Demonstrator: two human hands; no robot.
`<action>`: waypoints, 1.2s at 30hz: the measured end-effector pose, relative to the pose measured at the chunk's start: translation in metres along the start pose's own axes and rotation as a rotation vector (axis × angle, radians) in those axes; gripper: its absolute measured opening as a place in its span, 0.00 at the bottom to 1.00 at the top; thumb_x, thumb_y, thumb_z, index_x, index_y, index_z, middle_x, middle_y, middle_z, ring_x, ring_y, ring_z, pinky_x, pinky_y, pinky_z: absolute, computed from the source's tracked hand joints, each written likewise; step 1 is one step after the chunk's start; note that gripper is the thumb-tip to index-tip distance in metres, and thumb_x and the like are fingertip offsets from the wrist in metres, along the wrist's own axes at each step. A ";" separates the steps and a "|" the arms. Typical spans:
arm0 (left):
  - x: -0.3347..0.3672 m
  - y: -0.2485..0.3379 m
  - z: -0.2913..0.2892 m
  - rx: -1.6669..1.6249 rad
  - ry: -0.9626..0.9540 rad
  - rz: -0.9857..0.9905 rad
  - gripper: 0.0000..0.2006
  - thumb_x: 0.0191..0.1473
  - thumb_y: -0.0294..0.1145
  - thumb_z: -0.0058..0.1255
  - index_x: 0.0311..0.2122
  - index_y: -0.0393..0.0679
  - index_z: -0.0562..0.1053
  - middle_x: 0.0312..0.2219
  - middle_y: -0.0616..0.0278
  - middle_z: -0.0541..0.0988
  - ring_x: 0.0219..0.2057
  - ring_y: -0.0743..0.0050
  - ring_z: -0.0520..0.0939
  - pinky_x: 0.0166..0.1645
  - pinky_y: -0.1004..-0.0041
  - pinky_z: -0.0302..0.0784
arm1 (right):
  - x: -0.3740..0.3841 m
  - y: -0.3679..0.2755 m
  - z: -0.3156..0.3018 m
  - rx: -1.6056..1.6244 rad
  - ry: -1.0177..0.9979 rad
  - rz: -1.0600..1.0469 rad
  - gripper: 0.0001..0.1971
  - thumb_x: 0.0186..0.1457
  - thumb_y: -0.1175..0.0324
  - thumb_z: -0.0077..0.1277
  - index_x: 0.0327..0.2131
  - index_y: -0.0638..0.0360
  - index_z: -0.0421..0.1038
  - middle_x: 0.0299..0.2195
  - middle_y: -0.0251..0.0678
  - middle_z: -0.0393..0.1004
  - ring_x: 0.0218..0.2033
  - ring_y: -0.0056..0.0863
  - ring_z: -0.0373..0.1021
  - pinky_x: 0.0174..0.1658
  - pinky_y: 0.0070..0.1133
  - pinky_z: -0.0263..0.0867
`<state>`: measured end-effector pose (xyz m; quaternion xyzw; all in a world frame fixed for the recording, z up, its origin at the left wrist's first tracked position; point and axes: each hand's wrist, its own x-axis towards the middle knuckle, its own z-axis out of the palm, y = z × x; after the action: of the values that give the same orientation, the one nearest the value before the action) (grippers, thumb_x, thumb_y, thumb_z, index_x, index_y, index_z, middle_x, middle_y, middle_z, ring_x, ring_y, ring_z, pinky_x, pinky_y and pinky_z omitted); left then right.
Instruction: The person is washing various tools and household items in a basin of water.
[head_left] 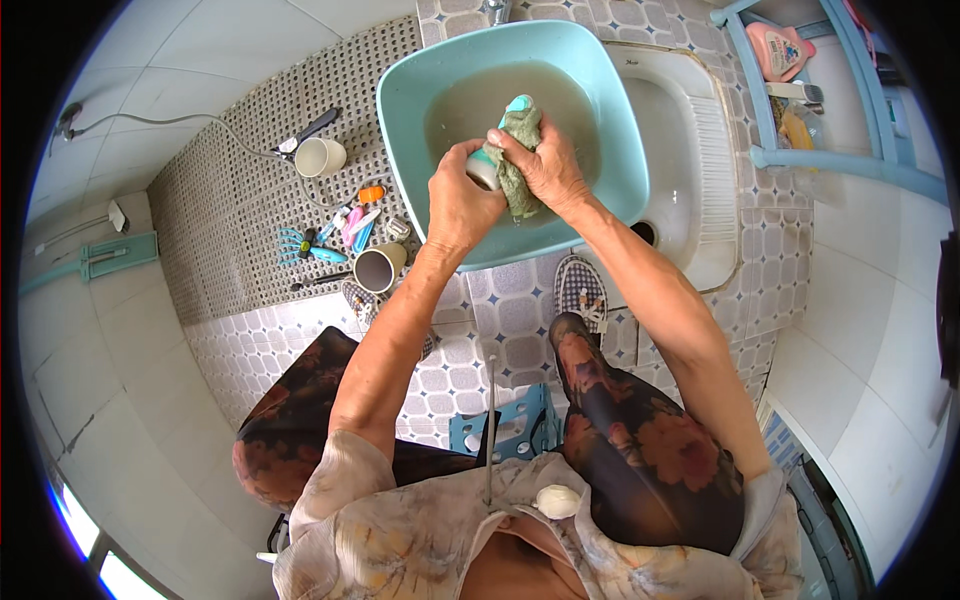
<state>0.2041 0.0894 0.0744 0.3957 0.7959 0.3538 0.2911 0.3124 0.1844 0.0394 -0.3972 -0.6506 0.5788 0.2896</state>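
Over a light-blue plastic basin (pixel 616 130) with cloudy water in it, my two hands work close together. My right hand (pixel 552 172) is closed around a wet green cloth (pixel 517 178), pressing it on a teal-and-white object. The lower end of this teal-and-white object (pixel 483 172) shows beside my left hand (pixel 462 205), whose fingers are wrapped round it. A teal tip (pixel 519 103) sticks out above the cloth. The cloth covers the middle, so its exact kind cannot be made out.
Left of the basin, two cups (pixel 320 157) (pixel 379 268), a teal claw-like tool (pixel 296 244) and several small items rest on a perforated grey mat (pixel 240 100). At right are a white squat toilet (pixel 715 160) and a blue shelf (pixel 820 158) with a pink bottle (pixel 780 52).
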 end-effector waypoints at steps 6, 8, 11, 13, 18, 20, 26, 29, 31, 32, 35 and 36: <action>0.002 0.019 -0.002 -0.066 -0.122 -0.119 0.28 0.36 0.27 0.64 0.47 0.33 0.71 0.35 0.48 0.79 0.35 0.60 0.83 0.43 0.69 0.78 | 0.013 0.007 -0.017 -0.325 0.030 -0.017 0.28 0.56 0.41 0.48 0.39 0.62 0.72 0.30 0.47 0.77 0.33 0.45 0.74 0.39 0.33 0.69; 0.001 0.014 0.003 -0.034 -0.085 -0.053 0.30 0.37 0.29 0.64 0.50 0.35 0.70 0.35 0.49 0.80 0.36 0.64 0.83 0.43 0.70 0.79 | 0.014 0.014 -0.022 -0.337 0.047 -0.051 0.29 0.56 0.40 0.47 0.39 0.62 0.72 0.29 0.46 0.76 0.33 0.44 0.73 0.40 0.32 0.69; -0.006 0.014 0.011 -0.066 -0.042 0.092 0.33 0.39 0.28 0.64 0.54 0.37 0.67 0.38 0.50 0.79 0.39 0.68 0.83 0.44 0.72 0.80 | 0.014 0.019 -0.031 0.104 -0.057 0.212 0.30 0.55 0.40 0.50 0.38 0.64 0.72 0.28 0.38 0.74 0.30 0.28 0.69 0.38 0.25 0.67; -0.009 0.019 0.012 -0.174 -0.082 0.128 0.35 0.41 0.23 0.62 0.57 0.37 0.62 0.44 0.51 0.75 0.41 0.67 0.82 0.47 0.71 0.81 | 0.013 0.021 -0.029 0.257 -0.050 0.287 0.30 0.54 0.39 0.51 0.37 0.64 0.73 0.28 0.35 0.74 0.30 0.24 0.69 0.37 0.23 0.67; -0.008 0.018 0.008 -0.346 -0.082 0.063 0.31 0.44 0.23 0.62 0.55 0.37 0.64 0.42 0.53 0.77 0.42 0.69 0.81 0.47 0.72 0.81 | 0.009 0.019 -0.024 0.617 -0.100 0.456 0.26 0.53 0.42 0.54 0.38 0.60 0.72 0.30 0.31 0.72 0.31 0.20 0.70 0.35 0.22 0.69; -0.007 0.015 0.007 -0.380 -0.090 0.056 0.29 0.45 0.23 0.61 0.54 0.36 0.65 0.41 0.54 0.78 0.41 0.69 0.82 0.46 0.72 0.81 | 0.009 0.017 -0.020 0.639 -0.098 0.487 0.25 0.54 0.43 0.54 0.38 0.59 0.71 0.31 0.31 0.73 0.31 0.21 0.71 0.35 0.23 0.70; -0.006 0.012 0.006 -0.340 -0.086 0.078 0.25 0.46 0.23 0.62 0.51 0.35 0.70 0.39 0.56 0.80 0.40 0.72 0.82 0.46 0.73 0.81 | 0.008 0.020 -0.022 0.698 -0.165 0.621 0.21 0.58 0.48 0.52 0.39 0.58 0.72 0.32 0.32 0.74 0.32 0.23 0.73 0.34 0.23 0.73; -0.006 0.013 0.006 -0.304 -0.090 0.067 0.25 0.46 0.23 0.62 0.51 0.35 0.69 0.39 0.56 0.80 0.40 0.73 0.82 0.46 0.74 0.80 | 0.008 0.019 -0.025 0.688 -0.181 0.656 0.19 0.58 0.50 0.52 0.39 0.58 0.72 0.32 0.32 0.74 0.32 0.22 0.73 0.34 0.23 0.73; -0.005 0.011 0.007 -0.330 -0.097 0.075 0.25 0.47 0.23 0.63 0.52 0.35 0.69 0.40 0.56 0.80 0.41 0.73 0.82 0.46 0.74 0.80 | 0.007 0.019 -0.024 0.690 -0.185 0.672 0.19 0.59 0.50 0.52 0.39 0.58 0.72 0.33 0.32 0.74 0.32 0.22 0.73 0.33 0.22 0.73; -0.005 0.010 0.007 -0.331 -0.096 0.074 0.25 0.47 0.23 0.63 0.52 0.35 0.69 0.40 0.56 0.80 0.41 0.73 0.82 0.46 0.74 0.80 | 0.006 0.020 -0.022 0.723 -0.170 0.662 0.20 0.58 0.49 0.52 0.39 0.58 0.72 0.33 0.32 0.74 0.32 0.22 0.73 0.34 0.23 0.73; -0.003 0.003 0.007 -0.340 -0.103 0.106 0.26 0.47 0.24 0.64 0.52 0.34 0.69 0.40 0.57 0.80 0.41 0.74 0.81 0.46 0.74 0.80 | 0.005 0.024 -0.019 0.791 -0.169 0.661 0.21 0.58 0.48 0.52 0.39 0.59 0.72 0.33 0.32 0.75 0.32 0.22 0.73 0.34 0.23 0.74; -0.003 0.000 0.007 -0.346 -0.111 0.111 0.26 0.46 0.24 0.64 0.52 0.34 0.69 0.40 0.57 0.80 0.41 0.74 0.81 0.47 0.74 0.80 | 0.004 0.027 -0.018 0.826 -0.183 0.670 0.22 0.58 0.48 0.52 0.40 0.59 0.72 0.34 0.32 0.75 0.32 0.22 0.73 0.34 0.23 0.74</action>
<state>0.2109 0.0894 0.0705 0.4019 0.6831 0.4784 0.3782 0.3300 0.1980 0.0159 -0.3839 -0.2292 0.8794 0.1633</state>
